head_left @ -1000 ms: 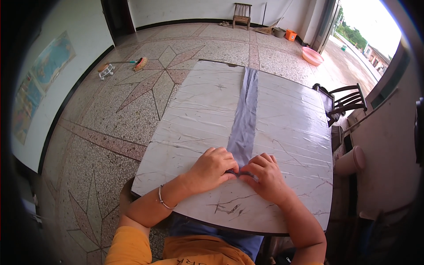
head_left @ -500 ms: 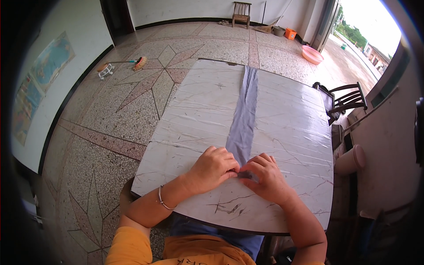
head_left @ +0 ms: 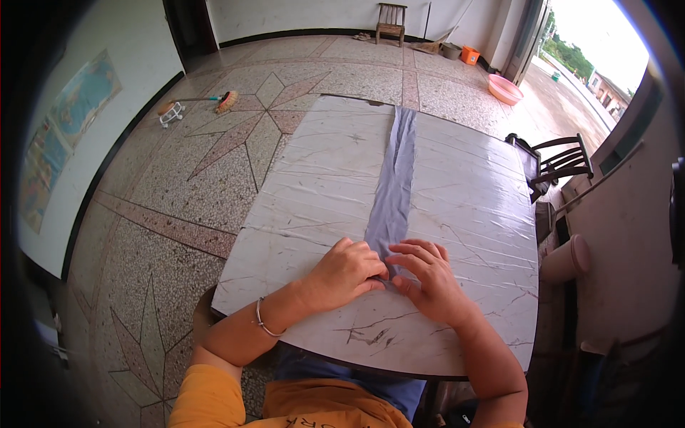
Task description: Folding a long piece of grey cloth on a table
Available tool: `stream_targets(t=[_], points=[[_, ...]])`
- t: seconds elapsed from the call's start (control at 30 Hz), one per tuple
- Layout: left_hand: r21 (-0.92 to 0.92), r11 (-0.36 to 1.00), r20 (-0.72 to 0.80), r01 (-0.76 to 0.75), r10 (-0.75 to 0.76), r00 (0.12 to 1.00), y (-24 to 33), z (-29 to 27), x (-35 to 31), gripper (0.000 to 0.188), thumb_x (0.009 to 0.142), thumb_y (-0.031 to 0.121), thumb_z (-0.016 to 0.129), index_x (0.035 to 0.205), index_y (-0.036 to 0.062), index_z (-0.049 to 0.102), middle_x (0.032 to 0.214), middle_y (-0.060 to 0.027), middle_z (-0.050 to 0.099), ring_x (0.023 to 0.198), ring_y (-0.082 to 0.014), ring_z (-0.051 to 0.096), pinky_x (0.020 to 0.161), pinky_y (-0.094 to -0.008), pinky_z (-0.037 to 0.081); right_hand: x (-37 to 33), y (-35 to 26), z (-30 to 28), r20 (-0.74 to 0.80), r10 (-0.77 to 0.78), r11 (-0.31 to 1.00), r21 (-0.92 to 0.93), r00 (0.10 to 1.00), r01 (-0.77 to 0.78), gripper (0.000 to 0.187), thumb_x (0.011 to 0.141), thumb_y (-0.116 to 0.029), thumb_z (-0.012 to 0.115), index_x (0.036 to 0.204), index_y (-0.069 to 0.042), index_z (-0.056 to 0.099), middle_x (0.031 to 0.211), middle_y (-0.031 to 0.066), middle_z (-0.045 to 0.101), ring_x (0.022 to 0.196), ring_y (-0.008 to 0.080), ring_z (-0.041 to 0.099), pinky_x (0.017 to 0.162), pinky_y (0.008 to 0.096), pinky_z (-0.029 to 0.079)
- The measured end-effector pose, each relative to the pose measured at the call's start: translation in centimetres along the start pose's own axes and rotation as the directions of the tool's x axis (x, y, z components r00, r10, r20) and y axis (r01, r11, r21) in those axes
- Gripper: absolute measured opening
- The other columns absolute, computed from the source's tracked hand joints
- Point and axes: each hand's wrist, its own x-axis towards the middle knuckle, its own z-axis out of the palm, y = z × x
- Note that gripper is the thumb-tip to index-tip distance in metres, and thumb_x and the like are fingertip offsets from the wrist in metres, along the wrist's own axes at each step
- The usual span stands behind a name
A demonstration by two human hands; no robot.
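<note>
A long strip of grey-blue cloth [head_left: 392, 192] runs down the white table [head_left: 307, 185] from its far edge toward me, slightly wrinkled along its length. At its near end my left hand [head_left: 345, 268] is closed, the thumb and fingertips pinching the cloth's edge. My right hand [head_left: 427, 277] is beside it on the right, thumb and fingers apart, the fingertips at the near end of the strip. Exactly how that end is folded is hidden by my fingers. A thin bracelet [head_left: 261, 319] circles my left wrist.
The tabletop has a creased, marble-patterned cover. A dark chair [head_left: 564, 162] is at the table's right side, with a pale pinkish bucket [head_left: 569, 258] nearer me. Farther off are a pink basin [head_left: 505, 90], an orange bucket [head_left: 469, 55], a wooden chair [head_left: 390, 23] and a broom [head_left: 227, 102].
My right hand's thumb and fingers have opened away from the rolled or folded cloth end they were pinching. My left hand stays nearly in place on the cloth.
</note>
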Motion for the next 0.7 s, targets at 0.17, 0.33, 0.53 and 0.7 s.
stream_targets(t=[0.17, 0.33, 0.53, 0.7], points=[[-0.061, 0.998, -0.024, -0.029, 0.028, 0.999, -0.4, 0.2, 0.0, 0.012, 0.084, 0.019, 0.074, 0.092, 0.0115, 0.070, 0.090, -0.0029, 0.065, 0.095, -0.0235, 0.059, 0.087, -0.0384, 0.044, -0.1, 0.9, 0.6, 0.135, 0.085, 0.994, -0.080, 0.987, -0.074, 0.039, 0.102, -0.029, 0.048, 0.134, -0.010, 0.060, 0.149, 0.0116, 0.049, 0.146, 0.0301, 0.033, 0.118, 0.0511, 0.015], [-0.086, 0.995, -0.075, 0.045, -0.051, 0.996, 0.1, 0.4, 0.2, 0.008, 0.085, 0.018, 0.072, 0.087, 0.0106, 0.071, 0.090, -0.0047, 0.063, 0.094, -0.0267, 0.058, 0.087, -0.0398, 0.046, -0.1, 0.8, 0.7, 0.131, 0.136, 0.978, -0.175, 0.982, -0.112, 0.039, 0.103, -0.029, 0.046, 0.136, -0.013, 0.059, 0.151, 0.0098, 0.047, 0.147, 0.0300, 0.031, 0.119, 0.0537, 0.012], [0.034, 0.999, -0.120, 0.024, -0.020, 0.993, 0.2, 0.3, -0.1, 0.010, 0.082, 0.016, 0.075, 0.089, 0.0105, 0.070, 0.091, -0.0044, 0.063, 0.093, -0.0246, 0.059, 0.084, -0.0389, 0.045, 0.0, 0.9, 0.8, 0.127, 0.168, 0.977, -0.156, 0.978, -0.147, 0.038, 0.101, -0.025, 0.049, 0.136, -0.014, 0.059, 0.151, 0.0102, 0.047, 0.147, 0.0291, 0.031, 0.118, 0.0519, 0.013], [0.070, 0.997, -0.051, 0.014, -0.010, 0.999, 0.5, -0.1, 0.0, 0.012, 0.082, 0.018, 0.075, 0.091, 0.0122, 0.071, 0.094, -0.0015, 0.063, 0.100, -0.0221, 0.057, 0.090, -0.0381, 0.041, -0.2, 1.0, 0.9, 0.079, 0.136, 0.977, -0.176, 0.988, -0.121, 0.035, 0.101, -0.025, 0.051, 0.132, -0.013, 0.062, 0.148, 0.0091, 0.050, 0.144, 0.0293, 0.036, 0.116, 0.0559, 0.017]])
